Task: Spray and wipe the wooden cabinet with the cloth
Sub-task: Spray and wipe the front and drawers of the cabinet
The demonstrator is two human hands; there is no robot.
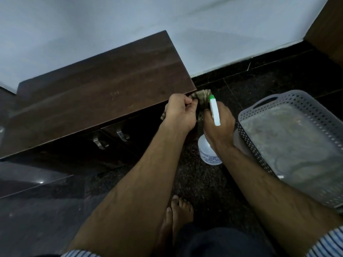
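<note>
A low dark wooden cabinet stands against the pale wall, with two metal door handles under its front edge. Just off its right front corner, my left hand pinches a bunched greyish-brown cloth. My right hand grips the neck of a clear spray bottle with a white trigger head and green nozzle. The nozzle points at the cloth, which hangs between both hands. The right hand also touches the cloth, and part of the cloth is hidden behind them.
A grey perforated plastic basket sits on the dark speckled floor to the right, close to my right forearm. My bare feet are below the hands. A brown wooden panel stands at the far right.
</note>
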